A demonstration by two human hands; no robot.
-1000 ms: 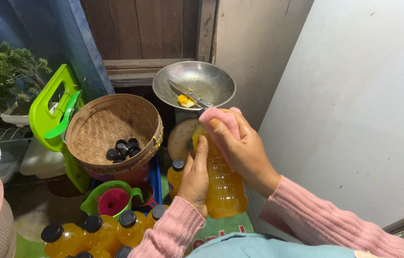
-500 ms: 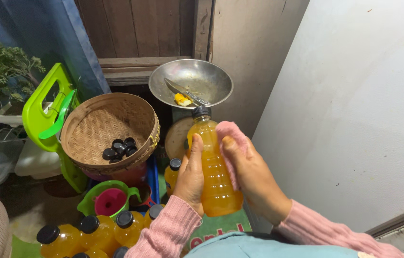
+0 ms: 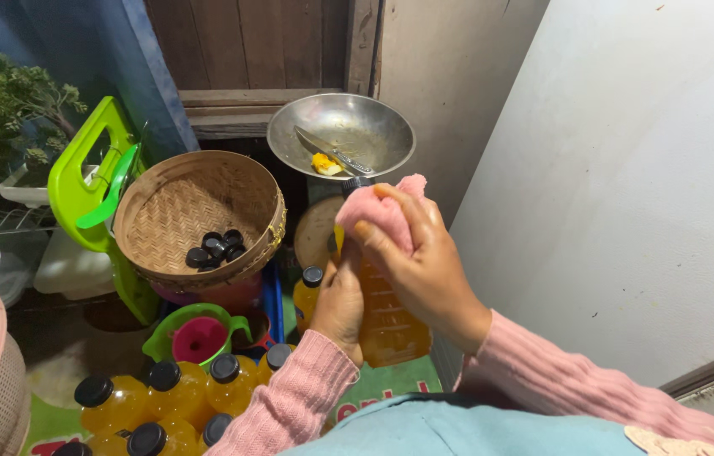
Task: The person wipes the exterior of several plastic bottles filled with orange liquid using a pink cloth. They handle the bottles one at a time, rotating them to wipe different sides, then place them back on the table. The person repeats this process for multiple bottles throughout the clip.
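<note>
Basket (image 3: 196, 215) w/ caps (image 3: 215, 248) left of bowl (image 3: 342, 135); knife (image 3: 333, 152) in bowl; capped bottles (image 3: 163, 397) in front of basket.

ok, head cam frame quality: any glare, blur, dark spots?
Head view: sharp overall, no motion blur on the left hand or right hand; wide-angle bend in the wall edges; soft sheen on the metal bowl, not blown out; white wall bright and even; floor under the woven basket in shadow, detail lost.
</note>
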